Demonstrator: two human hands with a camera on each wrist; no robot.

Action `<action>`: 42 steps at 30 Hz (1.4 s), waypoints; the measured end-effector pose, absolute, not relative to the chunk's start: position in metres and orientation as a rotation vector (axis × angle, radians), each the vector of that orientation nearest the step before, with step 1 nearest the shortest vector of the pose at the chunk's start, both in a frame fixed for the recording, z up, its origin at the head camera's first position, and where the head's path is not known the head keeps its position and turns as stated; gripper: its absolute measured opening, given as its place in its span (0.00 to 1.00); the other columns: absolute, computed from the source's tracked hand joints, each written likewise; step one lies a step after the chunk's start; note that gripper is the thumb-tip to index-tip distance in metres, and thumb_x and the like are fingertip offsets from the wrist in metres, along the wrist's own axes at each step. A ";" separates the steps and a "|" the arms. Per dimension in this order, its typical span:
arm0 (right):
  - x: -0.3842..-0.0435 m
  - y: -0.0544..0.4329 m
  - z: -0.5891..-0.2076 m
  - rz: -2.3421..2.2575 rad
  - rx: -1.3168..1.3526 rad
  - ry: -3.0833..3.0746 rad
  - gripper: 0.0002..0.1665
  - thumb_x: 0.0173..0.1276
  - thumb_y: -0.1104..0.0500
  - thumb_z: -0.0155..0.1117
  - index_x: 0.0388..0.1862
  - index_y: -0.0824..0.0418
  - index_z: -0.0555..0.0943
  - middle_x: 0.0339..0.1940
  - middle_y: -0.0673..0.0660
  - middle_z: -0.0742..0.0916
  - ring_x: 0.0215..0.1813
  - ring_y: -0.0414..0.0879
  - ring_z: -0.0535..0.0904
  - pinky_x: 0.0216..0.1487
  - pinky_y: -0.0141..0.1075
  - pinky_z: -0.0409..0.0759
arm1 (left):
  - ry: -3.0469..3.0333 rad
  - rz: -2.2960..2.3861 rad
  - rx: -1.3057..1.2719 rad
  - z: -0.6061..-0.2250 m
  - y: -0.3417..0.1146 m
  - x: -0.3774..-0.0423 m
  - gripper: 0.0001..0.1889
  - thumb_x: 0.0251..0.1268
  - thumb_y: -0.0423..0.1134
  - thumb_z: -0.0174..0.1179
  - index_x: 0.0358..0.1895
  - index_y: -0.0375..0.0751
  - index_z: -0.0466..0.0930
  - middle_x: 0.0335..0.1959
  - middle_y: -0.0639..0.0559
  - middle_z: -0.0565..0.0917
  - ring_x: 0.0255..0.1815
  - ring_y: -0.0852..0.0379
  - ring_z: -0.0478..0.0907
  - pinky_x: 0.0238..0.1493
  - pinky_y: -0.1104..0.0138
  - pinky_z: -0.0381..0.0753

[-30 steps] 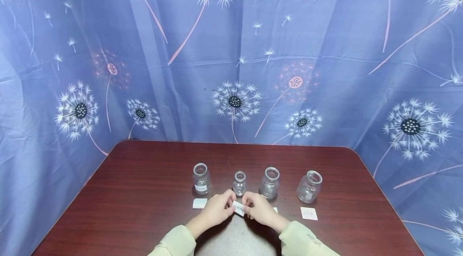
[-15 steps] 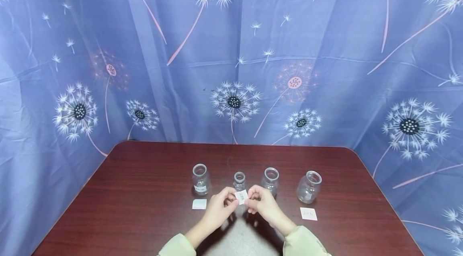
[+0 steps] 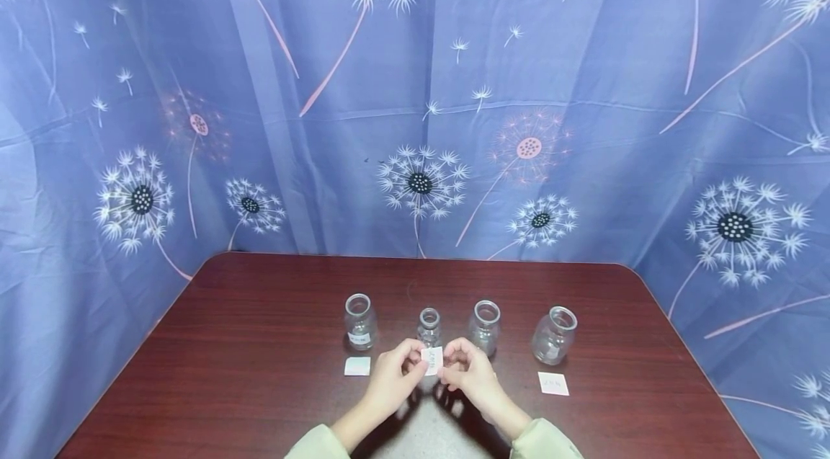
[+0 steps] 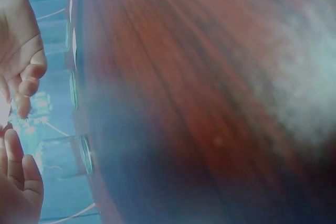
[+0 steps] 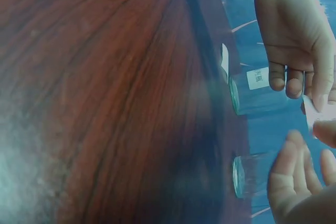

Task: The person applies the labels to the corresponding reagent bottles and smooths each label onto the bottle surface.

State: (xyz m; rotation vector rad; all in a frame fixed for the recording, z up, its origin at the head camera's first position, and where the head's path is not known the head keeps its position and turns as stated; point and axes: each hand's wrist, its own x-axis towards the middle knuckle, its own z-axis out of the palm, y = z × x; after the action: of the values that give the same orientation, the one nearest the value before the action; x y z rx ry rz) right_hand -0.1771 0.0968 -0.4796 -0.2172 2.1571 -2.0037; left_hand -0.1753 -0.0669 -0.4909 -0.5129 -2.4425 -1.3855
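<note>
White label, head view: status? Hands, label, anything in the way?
Left hand pinches white label; right hand holds its opposite edge. Label held up, print showing. Small glass jar just beyond, nothing visible between.

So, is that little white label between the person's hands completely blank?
No: in the head view, dark markings show on the face of the white label.

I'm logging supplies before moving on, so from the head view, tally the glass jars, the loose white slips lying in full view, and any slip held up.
Glass jars: 4
Loose white slips lying in full view: 2
Held-up slip: 1
Total: 7
</note>
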 end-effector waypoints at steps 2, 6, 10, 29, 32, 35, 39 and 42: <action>-0.178 0.097 -0.478 -2.052 -0.205 2.213 0.16 0.47 0.73 0.60 0.36 0.73 0.68 0.30 0.62 0.80 0.22 0.36 0.74 0.23 0.27 0.73 | -2.426 -1.372 -0.497 -0.491 -0.067 -0.175 0.08 0.47 0.29 0.59 0.32 0.41 0.75 0.20 0.55 0.78 0.20 0.74 0.67 0.22 0.77 0.70; -0.178 0.096 -0.475 -2.092 -0.215 2.303 0.15 0.45 0.74 0.62 0.35 0.73 0.72 0.32 0.65 0.78 0.23 0.34 0.72 0.24 0.26 0.71 | -2.416 -1.342 -0.486 -0.493 -0.067 -0.176 0.08 0.45 0.29 0.60 0.31 0.43 0.75 0.19 0.56 0.78 0.19 0.74 0.66 0.21 0.78 0.69; -0.177 0.093 -0.473 -2.049 -0.236 2.342 0.15 0.45 0.74 0.62 0.35 0.70 0.74 0.31 0.65 0.78 0.25 0.35 0.71 0.28 0.25 0.71 | -2.434 -1.292 -0.501 -0.494 -0.067 -0.175 0.08 0.46 0.30 0.60 0.31 0.45 0.75 0.19 0.58 0.78 0.19 0.74 0.66 0.21 0.79 0.68; -0.178 0.090 -0.469 -1.911 -0.235 2.399 0.07 0.46 0.73 0.63 0.22 0.69 0.73 0.18 0.49 0.74 0.17 0.33 0.65 0.20 0.22 0.64 | -2.488 -1.114 -0.641 -0.495 -0.068 -0.173 0.06 0.48 0.35 0.59 0.32 0.48 0.75 0.19 0.61 0.78 0.19 0.76 0.65 0.21 0.81 0.64; -0.179 0.092 -0.473 -1.898 -0.294 2.440 0.05 0.47 0.71 0.63 0.23 0.69 0.74 0.18 0.50 0.76 0.17 0.32 0.66 0.20 0.23 0.66 | -2.487 -1.115 -0.657 -0.496 -0.069 -0.172 0.06 0.49 0.34 0.58 0.32 0.47 0.76 0.19 0.60 0.78 0.19 0.75 0.66 0.22 0.81 0.65; -0.180 0.094 -0.477 -1.890 -0.325 2.473 0.04 0.47 0.70 0.62 0.24 0.70 0.76 0.17 0.54 0.78 0.17 0.32 0.67 0.20 0.25 0.69 | -2.482 -1.129 -0.678 -0.495 -0.070 -0.172 0.05 0.51 0.33 0.56 0.33 0.46 0.78 0.20 0.59 0.80 0.20 0.74 0.67 0.23 0.81 0.66; -0.178 0.094 -0.473 -1.880 -0.302 2.481 0.03 0.47 0.72 0.61 0.24 0.71 0.77 0.17 0.58 0.78 0.16 0.32 0.67 0.20 0.25 0.68 | -2.492 -1.126 -0.693 -0.496 -0.072 -0.172 0.06 0.53 0.33 0.54 0.33 0.46 0.79 0.20 0.59 0.80 0.19 0.74 0.65 0.23 0.82 0.65; -0.172 0.093 -0.460 -1.865 -0.305 2.493 0.03 0.47 0.73 0.61 0.23 0.72 0.77 0.17 0.61 0.78 0.17 0.32 0.66 0.21 0.24 0.67 | -2.507 -1.124 -0.694 -0.497 -0.072 -0.173 0.07 0.54 0.33 0.53 0.33 0.46 0.80 0.18 0.60 0.79 0.18 0.74 0.63 0.22 0.83 0.63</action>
State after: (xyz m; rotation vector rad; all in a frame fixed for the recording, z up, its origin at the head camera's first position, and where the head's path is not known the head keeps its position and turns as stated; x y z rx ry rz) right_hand -0.1716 0.0926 -0.4596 -0.3050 2.4930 -1.8650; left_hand -0.1728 -0.0723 -0.4975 -0.6938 -2.5067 -1.1239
